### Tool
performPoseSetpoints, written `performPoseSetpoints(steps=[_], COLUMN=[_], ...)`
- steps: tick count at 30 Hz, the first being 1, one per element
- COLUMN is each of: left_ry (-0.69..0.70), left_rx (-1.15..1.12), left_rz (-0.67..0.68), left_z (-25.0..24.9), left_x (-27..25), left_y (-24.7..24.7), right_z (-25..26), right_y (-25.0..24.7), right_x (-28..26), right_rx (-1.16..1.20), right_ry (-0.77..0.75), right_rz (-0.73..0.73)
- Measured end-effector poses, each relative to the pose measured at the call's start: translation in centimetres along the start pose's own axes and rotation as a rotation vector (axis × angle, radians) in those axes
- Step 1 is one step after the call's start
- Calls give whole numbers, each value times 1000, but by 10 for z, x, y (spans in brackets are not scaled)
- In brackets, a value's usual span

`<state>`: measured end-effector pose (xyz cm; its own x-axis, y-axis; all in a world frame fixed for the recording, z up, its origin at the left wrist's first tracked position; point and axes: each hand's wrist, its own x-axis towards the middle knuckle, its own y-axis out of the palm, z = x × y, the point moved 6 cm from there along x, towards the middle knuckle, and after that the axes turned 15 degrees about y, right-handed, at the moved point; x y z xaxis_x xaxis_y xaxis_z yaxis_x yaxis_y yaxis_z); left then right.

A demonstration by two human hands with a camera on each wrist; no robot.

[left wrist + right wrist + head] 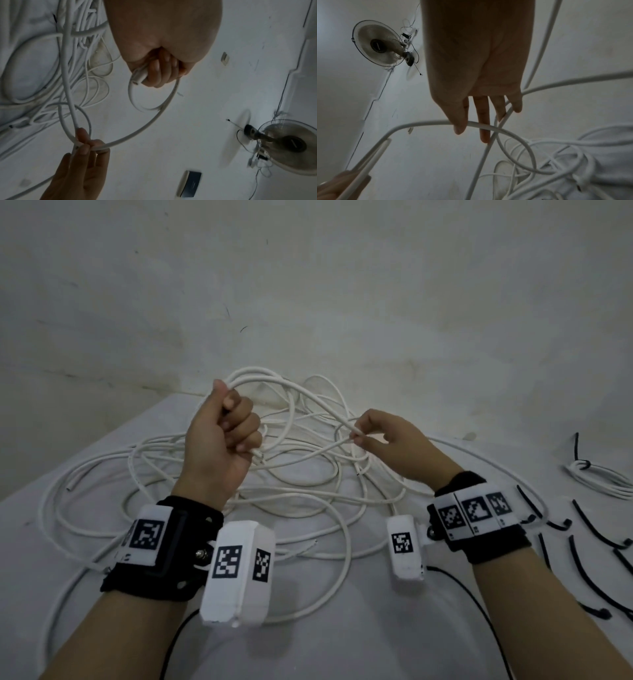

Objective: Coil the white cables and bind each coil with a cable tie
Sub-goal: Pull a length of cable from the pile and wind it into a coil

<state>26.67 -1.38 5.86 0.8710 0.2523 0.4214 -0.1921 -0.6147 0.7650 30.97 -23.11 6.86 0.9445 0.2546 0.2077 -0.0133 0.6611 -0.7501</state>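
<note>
A loose tangle of white cables [298, 494] covers the white table [325, 645]. My left hand [239, 433] is raised above it as a fist and grips a few turns of white cable [142, 75]. To its right, my right hand [356, 436] pinches the same cable between thumb and forefinger. In the left wrist view a cable loop [154, 119] arcs from the left fist to the right hand [84, 146]. The right wrist view shows the thumb [458, 125] pressing the cable [428, 123]. Black cable ties [589, 546] lie at the right.
A coiled white cable bound with a black tie [599, 477] lies at the far right of the table. A plain wall stands close behind the table. A wall fan [378, 44] shows in both wrist views. A thin black cord [479, 604] runs along the near side.
</note>
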Motion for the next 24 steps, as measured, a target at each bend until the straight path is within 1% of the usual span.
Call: performPoseSetpoints(steps=[3,7,12,15,17,20,24], left_ry=[15,18,23,36,48,61,66], left_rx=[-3,-33,-37,-49,-57,-57,-45], left_rz=[-32,-57,-39,-40,-56,-88,-116], left_z=[-2,-3,-4,-6,-8,-8,-7], left_x=[3,6,5,6,7,9,11], left_y=[-8,-16,-13,-13,-17,-23,-28], right_z=[3,-2,-12,-8,0,18,51], right_y=[-7,-12,1,0,-9,-34,-71], right_x=[13,27,34,30,28,30,37], right_rx=[-96,-278,-483,-425,-334,-205,-194], right_ry=[-12,-7,-9,-78,-139,-174,-206], right_rz=[-1,-47,-34,-105,-195,-356,-519])
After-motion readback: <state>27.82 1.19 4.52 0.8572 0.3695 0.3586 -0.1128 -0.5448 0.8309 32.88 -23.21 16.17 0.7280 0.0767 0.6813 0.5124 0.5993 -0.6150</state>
